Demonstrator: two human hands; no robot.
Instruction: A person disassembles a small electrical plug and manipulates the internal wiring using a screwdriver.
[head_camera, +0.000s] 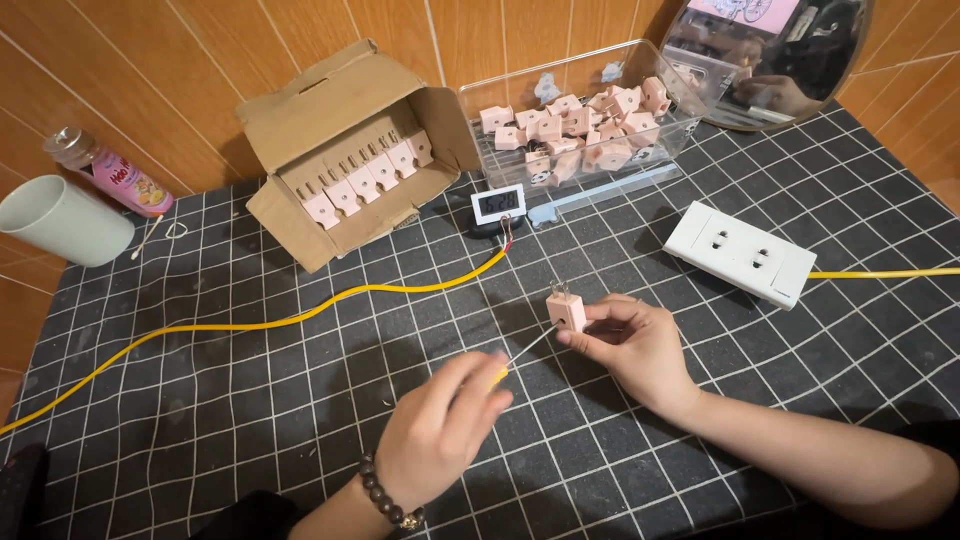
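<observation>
The right hand (640, 350) pinched a pink plug adapter (567, 308) in its fingers while the left hand (440, 430) gripped a thin screwdriver (525, 352) against it.

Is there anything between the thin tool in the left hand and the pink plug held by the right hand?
Nothing visible: the thin tool in the left hand reaches straight to the pink plug held by the right hand.

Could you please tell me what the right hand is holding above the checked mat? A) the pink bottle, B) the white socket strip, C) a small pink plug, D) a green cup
C: the right hand pinches a small pink plug by its side, metal prongs up, above the mat.
</observation>
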